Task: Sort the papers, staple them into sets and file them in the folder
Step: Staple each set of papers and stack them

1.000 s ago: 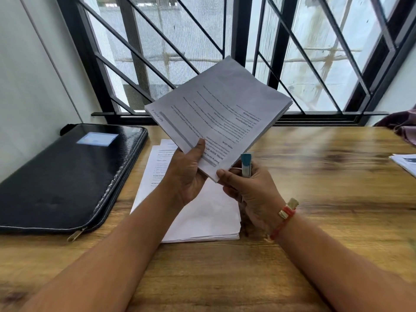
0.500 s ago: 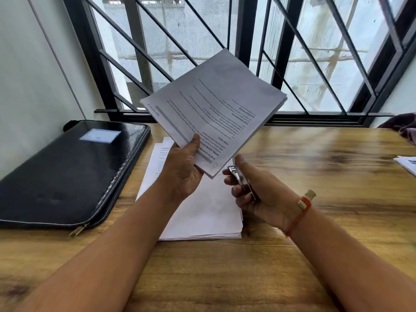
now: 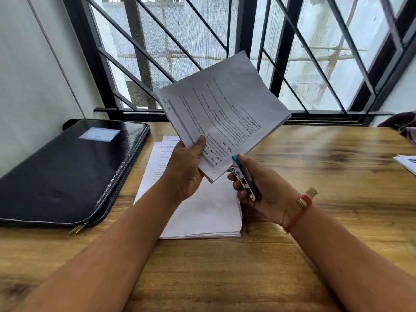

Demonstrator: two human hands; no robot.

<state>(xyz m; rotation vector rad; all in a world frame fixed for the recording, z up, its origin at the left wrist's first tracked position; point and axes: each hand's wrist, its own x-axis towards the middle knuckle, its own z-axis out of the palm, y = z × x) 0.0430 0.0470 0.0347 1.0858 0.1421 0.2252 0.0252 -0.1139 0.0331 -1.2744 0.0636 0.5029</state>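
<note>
My left hand point(image 3: 186, 170) grips a set of printed papers point(image 3: 225, 111) by its near corner and holds it tilted up above the table, text side towards me. My right hand point(image 3: 263, 188) holds a small stapler point(image 3: 243, 176) with a blue tip just right of that corner, not touching the paper. Beneath both hands a stack of white papers point(image 3: 202, 215) lies flat on the wooden table point(image 3: 315, 176). A black zipped folder point(image 3: 67, 170) lies closed at the left.
Barred windows run along the table's far edge. More printed sheets point(image 3: 407, 162) poke in at the right edge, with dark cloth point(image 3: 403, 126) behind them. A wall bounds the left side beside the folder.
My right hand turned the stapler over and drew it slightly away from the paper corner, then brought its blue tip back up near the corner. The held papers stayed raised.
</note>
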